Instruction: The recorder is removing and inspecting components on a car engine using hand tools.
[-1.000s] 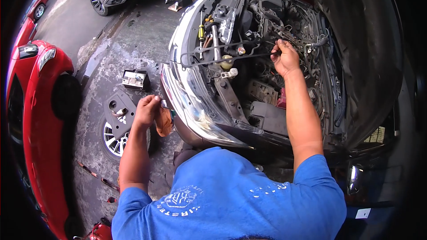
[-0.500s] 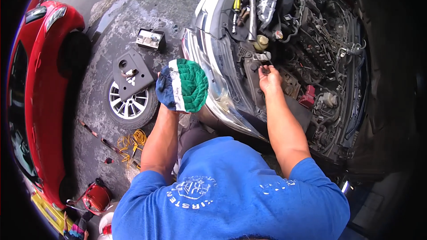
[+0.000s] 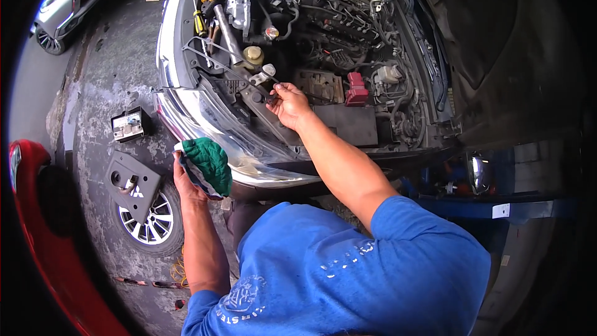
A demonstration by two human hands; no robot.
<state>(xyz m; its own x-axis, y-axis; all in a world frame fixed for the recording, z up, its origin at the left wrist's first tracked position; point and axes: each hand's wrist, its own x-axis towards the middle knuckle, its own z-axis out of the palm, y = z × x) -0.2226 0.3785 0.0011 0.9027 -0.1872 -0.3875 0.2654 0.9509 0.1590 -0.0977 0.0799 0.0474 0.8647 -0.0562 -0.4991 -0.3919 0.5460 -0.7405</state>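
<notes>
My left hand (image 3: 188,182) is closed around a round cloth rag (image 3: 210,165) of green, white and dark blue, held folded beside the car's headlight (image 3: 202,126). Over the front corner of the open engine bay, my right hand (image 3: 290,107) has its thumb and fingers pinched together. From those fingertips a thin metal bar (image 3: 222,67) runs toward the front of the car, across the loose tools; its exact shape is hard to make out. Close to the right hand are a yellowish capped reservoir (image 3: 253,56), a bare battery tray (image 3: 318,86) and a red plastic cover (image 3: 356,89).
A yellow-handled screwdriver (image 3: 199,23) and a metal tube (image 3: 228,36) lie along the car's front. On the ground, a battery (image 3: 127,126) stands near a dark plastic cover (image 3: 132,180) resting on a wheel (image 3: 152,227). A red car (image 3: 46,242) is at the left.
The view has swung, so the engine bay sits further left. The rag is now folded and turned more edge-on. A thin bar now shows at my right fingertips.
</notes>
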